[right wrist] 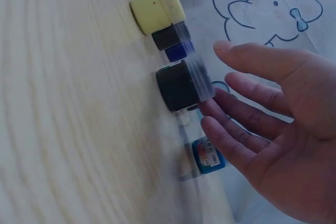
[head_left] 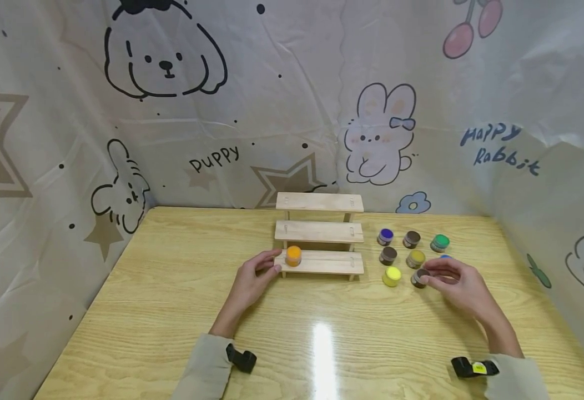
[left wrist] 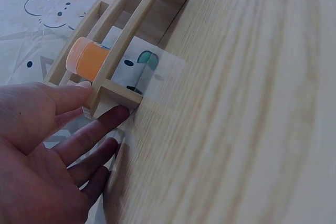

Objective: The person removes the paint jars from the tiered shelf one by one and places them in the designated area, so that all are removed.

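A three-tier wooden stand (head_left: 322,231) is on the table, with an orange jar (head_left: 293,256) at the left end of its lowest step. My left hand (head_left: 253,279) touches that end, thumb at the plank (left wrist: 100,85) and fingers near the leg, fairly straight. My right hand (head_left: 459,286) is around a dark brown jar (head_left: 420,278) standing on the table. In the right wrist view, a gap separates the thumb from this dark jar (right wrist: 178,86), and the fingertips are right by its lid. Behind that hand a blue jar (right wrist: 208,155) is partly hidden in the head view.
Left of the dark jar is a bright yellow jar (head_left: 392,276). Behind are a dark yellow jar (head_left: 415,258), brown jars (head_left: 388,255), a purple jar (head_left: 385,236) and a green jar (head_left: 439,243). A printed cloth (head_left: 292,100) hangs around the table.
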A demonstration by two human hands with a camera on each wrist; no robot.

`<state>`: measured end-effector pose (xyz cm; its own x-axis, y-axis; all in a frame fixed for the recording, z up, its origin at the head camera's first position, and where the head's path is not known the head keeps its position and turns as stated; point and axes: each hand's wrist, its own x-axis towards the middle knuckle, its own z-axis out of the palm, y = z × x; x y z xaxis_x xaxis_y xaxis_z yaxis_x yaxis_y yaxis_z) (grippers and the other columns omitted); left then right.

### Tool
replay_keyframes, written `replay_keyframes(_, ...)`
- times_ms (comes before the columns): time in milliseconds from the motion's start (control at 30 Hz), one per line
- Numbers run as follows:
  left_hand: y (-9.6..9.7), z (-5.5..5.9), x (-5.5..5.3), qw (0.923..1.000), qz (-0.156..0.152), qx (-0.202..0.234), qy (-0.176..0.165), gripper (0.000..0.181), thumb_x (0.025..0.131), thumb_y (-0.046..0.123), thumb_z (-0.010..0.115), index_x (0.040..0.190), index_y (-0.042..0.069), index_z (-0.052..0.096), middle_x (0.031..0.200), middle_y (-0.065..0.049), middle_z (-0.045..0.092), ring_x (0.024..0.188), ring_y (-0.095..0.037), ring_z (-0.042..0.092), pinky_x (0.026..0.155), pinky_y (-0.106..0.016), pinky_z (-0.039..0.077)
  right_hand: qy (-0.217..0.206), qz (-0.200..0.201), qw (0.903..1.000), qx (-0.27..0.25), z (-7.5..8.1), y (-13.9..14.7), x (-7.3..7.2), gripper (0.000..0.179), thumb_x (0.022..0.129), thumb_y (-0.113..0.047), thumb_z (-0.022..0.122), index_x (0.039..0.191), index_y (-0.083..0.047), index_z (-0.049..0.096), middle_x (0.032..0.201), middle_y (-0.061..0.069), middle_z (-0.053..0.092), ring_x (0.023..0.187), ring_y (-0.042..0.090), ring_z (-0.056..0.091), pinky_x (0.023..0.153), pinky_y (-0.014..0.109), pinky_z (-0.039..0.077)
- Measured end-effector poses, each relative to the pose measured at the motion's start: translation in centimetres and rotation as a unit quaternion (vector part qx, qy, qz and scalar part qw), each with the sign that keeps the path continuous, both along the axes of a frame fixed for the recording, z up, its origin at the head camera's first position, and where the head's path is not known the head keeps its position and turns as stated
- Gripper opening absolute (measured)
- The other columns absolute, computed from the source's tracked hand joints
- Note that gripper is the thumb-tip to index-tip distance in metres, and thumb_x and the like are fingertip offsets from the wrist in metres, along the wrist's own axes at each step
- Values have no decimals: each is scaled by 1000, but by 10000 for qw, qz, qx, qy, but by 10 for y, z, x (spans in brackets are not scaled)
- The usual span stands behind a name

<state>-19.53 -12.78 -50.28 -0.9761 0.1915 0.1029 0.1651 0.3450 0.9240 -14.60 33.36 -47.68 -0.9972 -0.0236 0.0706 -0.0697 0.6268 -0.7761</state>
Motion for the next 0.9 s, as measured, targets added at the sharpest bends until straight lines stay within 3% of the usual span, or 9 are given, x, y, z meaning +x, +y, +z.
replay_keyframes(400,-2,0,0,10000,4,9,25,37,100,13,70,137,11,66,139,-8,64,118,-27,65,102,-47,51,810,139,9956,-462,17,-20,0,32,97,-12,74,124,2,66,119,23,66,102,-1,65,86,11,51)
replay_keyframes(900,0,-1,0,10000,-20,-14,23,37,100,13,69,137,12,66,139,-8,63,118,-27,64,103,-46,51,1143,629,9886,-748,17,-60,-3,34,95,-4,74,127,3,64,120,19,67,105,16,67,88,15,53)
